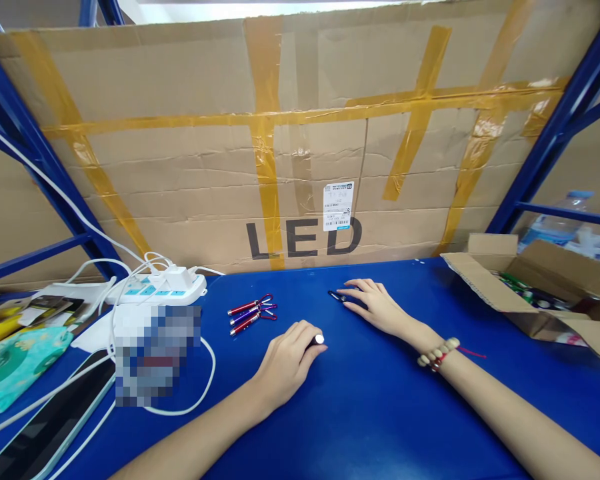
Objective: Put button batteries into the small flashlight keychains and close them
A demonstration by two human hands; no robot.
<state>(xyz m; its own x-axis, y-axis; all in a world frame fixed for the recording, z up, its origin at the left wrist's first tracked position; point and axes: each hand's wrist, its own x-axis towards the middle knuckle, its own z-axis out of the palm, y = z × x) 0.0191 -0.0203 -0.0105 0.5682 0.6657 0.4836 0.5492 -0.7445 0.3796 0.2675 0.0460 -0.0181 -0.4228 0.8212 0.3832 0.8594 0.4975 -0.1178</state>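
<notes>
Leftmost, at the lower left edge of the frame, a turquoise packet [25, 370] lies above a flat dark-screened device [50, 417] that slants out of the picture. Just right of these, left of centre, a white power strip [195, 290] carries plugs and trailing white cables, with a pixelated patch below it. Near the middle, three slim lights with clips lie side by side on the blue worktop [365, 413]: a red one [243, 309], a purple one [250, 315] and another red one [244, 325]. At centre, the left hand [289, 363] has its grip curled closed around a dark cylinder [319, 340], whose white round end shows between thumb and fingers. Right of centre, the right hand [377, 308] reaches a small dark item [336, 296] lying on the worktop; its fingers are loosely parted there, and I cannot tell whether the grip has closed on it. At the right edge, an open carton [530, 323] holds dark and green pieces, with a plastic bottle [555, 217] behind it.
</notes>
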